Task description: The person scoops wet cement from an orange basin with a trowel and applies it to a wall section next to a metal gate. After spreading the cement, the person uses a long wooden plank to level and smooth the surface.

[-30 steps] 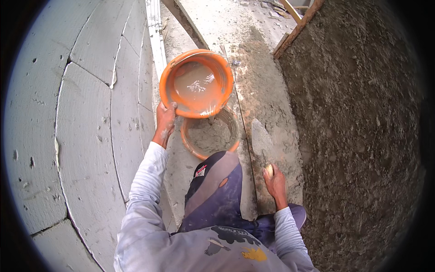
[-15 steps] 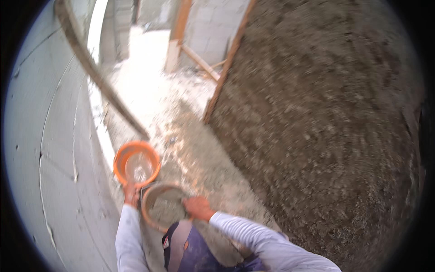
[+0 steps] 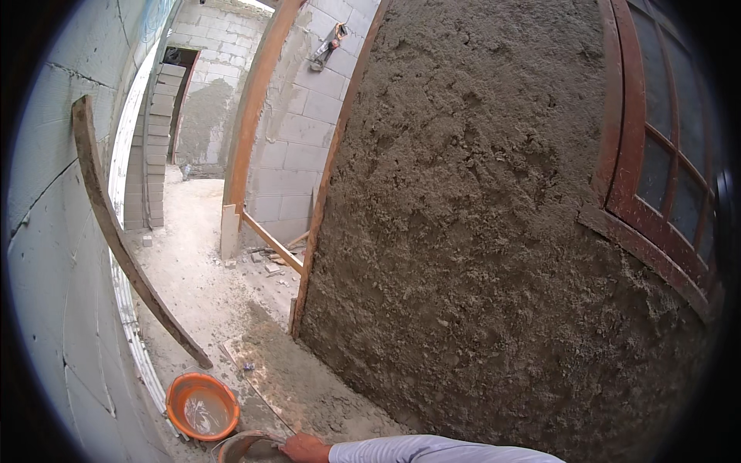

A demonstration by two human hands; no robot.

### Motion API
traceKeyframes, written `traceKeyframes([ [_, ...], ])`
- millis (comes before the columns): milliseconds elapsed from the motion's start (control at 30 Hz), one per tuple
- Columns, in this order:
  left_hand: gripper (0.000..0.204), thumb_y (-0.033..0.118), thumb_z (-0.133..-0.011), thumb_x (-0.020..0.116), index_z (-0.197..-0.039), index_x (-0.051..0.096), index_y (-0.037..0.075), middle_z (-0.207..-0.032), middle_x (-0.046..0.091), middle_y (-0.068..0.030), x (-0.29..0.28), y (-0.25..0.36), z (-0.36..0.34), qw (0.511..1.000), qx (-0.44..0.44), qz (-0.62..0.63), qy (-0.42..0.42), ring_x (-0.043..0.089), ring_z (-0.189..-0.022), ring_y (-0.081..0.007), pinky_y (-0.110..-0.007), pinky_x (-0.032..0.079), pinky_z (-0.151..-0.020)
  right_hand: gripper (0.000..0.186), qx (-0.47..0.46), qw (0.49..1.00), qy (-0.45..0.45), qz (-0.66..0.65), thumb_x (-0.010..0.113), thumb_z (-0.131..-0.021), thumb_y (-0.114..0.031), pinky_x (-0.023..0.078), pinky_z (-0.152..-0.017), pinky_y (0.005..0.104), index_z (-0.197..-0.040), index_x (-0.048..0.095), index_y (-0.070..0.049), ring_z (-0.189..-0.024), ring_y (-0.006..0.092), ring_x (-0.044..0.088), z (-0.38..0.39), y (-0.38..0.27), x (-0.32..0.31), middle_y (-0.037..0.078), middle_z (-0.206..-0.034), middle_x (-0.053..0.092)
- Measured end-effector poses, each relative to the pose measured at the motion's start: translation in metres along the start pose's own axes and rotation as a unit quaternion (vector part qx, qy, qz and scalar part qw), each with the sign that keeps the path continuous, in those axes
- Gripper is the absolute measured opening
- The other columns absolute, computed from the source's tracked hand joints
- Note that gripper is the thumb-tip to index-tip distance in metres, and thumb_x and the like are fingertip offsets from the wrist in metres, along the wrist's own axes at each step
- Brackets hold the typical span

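At the lower edge, my right hand is closed at the right rim of a worn bucket, its fingers curled over the edge. Grey wet mortar shows inside this bucket, most of which is cut off by the picture's edge. Just beyond it stands an orange bucket with a little pale, watery liquid at the bottom; no hand touches it. My left hand is out of the picture.
Rough wet mortar covers the wall on my right, beside a red-brown window frame. A long wooden board leans on the left wall. A wooden brace crosses near the doorway post. Rubble and mortar lie on the floor.
The view has tilted up, so both buckets sit lower in it. My left hand, earlier at the orange bucket's near rim, has gone out of view. My right hand stays at the mortar bucket.
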State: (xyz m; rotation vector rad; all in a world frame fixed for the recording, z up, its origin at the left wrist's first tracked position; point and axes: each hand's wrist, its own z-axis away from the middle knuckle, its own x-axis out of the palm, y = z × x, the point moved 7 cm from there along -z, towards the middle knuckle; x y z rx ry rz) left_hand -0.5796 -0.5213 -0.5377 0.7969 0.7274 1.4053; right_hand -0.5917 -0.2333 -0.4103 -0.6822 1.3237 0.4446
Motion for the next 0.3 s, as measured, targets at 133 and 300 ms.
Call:
traceKeyframes([
  [133,0.060,0.033,-0.102,0.066,-0.156,0.053,0.012,-0.129,0.071,-0.0236,-0.001,-0.053,0.005,0.983,-0.038,-0.175,-0.034,0.074,-0.102,-0.0323,-0.043,0.062,-0.081,0.022,0.029,1.000,-0.002,-0.006,0.060,-0.096,-0.023,0.061,-0.071,0.0542,-0.098,0.074,-0.007,-0.079,0.0423,0.076,0.001,-0.013,0.049,0.018,-0.084,0.076],
  [300,0.066,0.038,-0.100,0.067,-0.159,0.054,0.013,-0.131,0.073,-0.0253,0.007,-0.107,0.021,0.981,-0.084,-0.172,-0.043,0.074,-0.098,-0.0317,-0.040,0.061,-0.084,0.022,-0.019,0.999,-0.043,-0.026,0.059,-0.097,-0.024,0.061,-0.072,0.0544,-0.099,0.073,-0.007,-0.081,0.0422,0.076,0.028,-0.026,0.044,0.019,-0.085,0.076],
])
